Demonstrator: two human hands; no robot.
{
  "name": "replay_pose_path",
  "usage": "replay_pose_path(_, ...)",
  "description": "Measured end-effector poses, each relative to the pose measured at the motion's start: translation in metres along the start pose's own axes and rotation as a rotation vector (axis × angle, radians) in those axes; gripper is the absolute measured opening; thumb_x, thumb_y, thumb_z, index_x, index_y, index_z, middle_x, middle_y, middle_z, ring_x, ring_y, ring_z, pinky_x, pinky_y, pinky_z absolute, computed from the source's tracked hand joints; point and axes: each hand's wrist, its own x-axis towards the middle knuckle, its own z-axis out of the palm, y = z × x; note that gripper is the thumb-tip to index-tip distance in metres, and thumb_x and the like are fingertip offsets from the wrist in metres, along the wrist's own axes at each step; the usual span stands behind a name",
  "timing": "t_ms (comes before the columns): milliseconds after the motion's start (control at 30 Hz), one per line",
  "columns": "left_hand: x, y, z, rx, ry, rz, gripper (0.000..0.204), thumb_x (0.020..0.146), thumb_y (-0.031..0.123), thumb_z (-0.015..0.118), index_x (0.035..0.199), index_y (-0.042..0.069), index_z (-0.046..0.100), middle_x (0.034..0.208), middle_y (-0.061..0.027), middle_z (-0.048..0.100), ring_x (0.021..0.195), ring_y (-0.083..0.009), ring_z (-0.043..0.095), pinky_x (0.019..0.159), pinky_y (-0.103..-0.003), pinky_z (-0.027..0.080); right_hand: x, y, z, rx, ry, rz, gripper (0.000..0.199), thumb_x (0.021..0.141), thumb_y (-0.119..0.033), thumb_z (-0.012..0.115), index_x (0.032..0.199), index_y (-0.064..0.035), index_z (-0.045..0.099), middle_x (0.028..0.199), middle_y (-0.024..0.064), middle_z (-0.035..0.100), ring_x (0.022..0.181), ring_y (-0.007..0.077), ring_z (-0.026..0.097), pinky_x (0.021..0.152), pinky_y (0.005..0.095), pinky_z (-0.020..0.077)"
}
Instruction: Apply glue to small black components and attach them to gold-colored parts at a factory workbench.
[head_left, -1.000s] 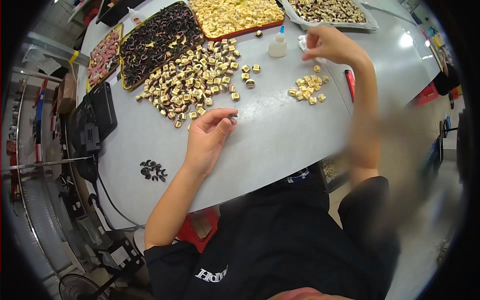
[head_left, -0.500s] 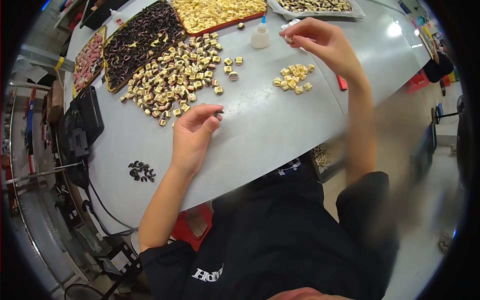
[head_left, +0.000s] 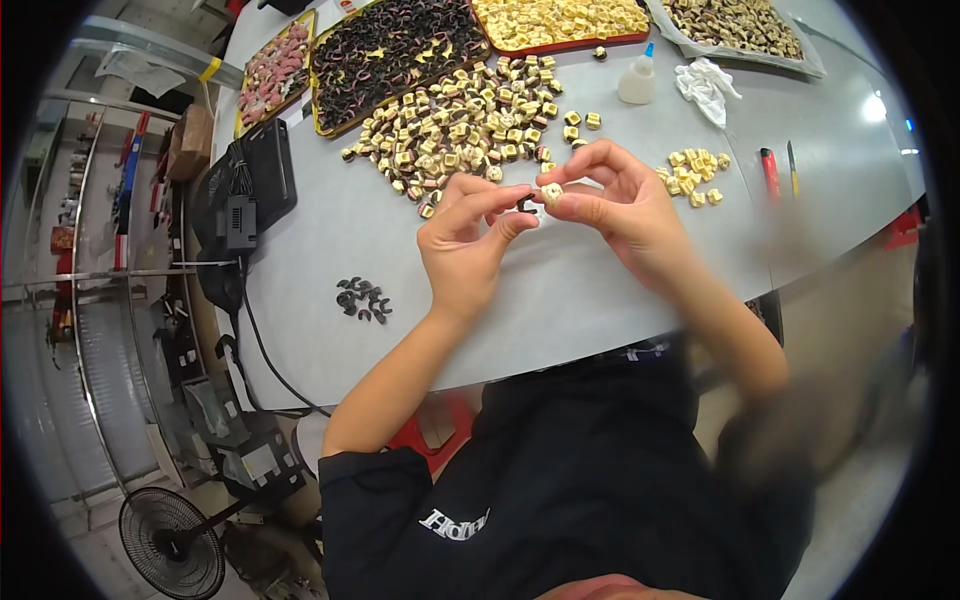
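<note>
My left hand pinches a small black curved piece between thumb and fingertips. Close beside it, my right hand grips a small cream-coloured piece the same way. The two pieces are almost together above the grey table; whether they touch I cannot tell. Beyond my hands spreads a big heap of small cream-and-dark pieces. A small group of cream pieces lies to the right of my right hand. Several black curved pieces form a little pile left of my left forearm.
Along the far side stand trays of pink pieces, black curved pieces, cream pieces and dark-and-cream pieces. A blue-tipped squeeze bottle, crumpled white tissue and a red tool lie right. Black device with cable at left.
My right hand has come down and left from beside the tissue, bringing the cream piece up to the black curved piece in my left hand. The whole view has shifted.
</note>
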Motion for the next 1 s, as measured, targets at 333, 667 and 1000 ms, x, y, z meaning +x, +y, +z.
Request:
replay_pose_path(333, -0.002, 0.000, 0.000, -0.041, 0.010, -0.060, 0.027, 0.071, -0.002, 0.073, 0.097, 0.005, 0.069, 0.081, -0.0001, 0.054, 0.074, -0.0098, 0.048, 0.066, -0.022, 0.040, 0.001, 0.008, 0.005, 0.094, -0.014, 0.063, 0.023, 0.079, 0.002, 0.064, 0.095, -0.0056, 0.050, 0.103, 0.0086, 0.059, 0.090, 0.0110, 0.057, 0.083, 0.0245, 0.0457)
replay_pose_path(667, -0.003, 0.004, 0.003, 0.110, -0.052, 0.001, 0.027, 0.076, 0.007, 0.070, 0.103, 0.007, 0.068, 0.084, -0.0012, 0.053, 0.076, -0.0118, 0.048, 0.067, -0.023, 0.040, -0.001, 0.007, -0.004, 0.084, -0.057, 0.147, 0.036, 0.078, -0.005, 0.069, 0.109, 0.0031, 0.054, 0.109, 0.0114, 0.059, 0.097, 0.0147, 0.058, 0.089, 0.0285, 0.0453)
replay_pose_path(1000, -0.008, 0.021, 0.018, 0.942, -0.157, 0.320, 0.052, 0.078, 0.004, 0.061, 0.128, 0.007, 0.050, 0.116, -0.0114, 0.045, 0.100, -0.0229, 0.041, 0.080, -0.033, 0.035, -0.003, 0.001, -0.006, 0.138, -0.011, 0.119, 0.036, 0.081, -0.005, 0.064, 0.116, 0.0022, 0.055, 0.112, 0.0085, 0.059, 0.100, 0.0131, 0.056, 0.092, 0.0277, 0.0436)
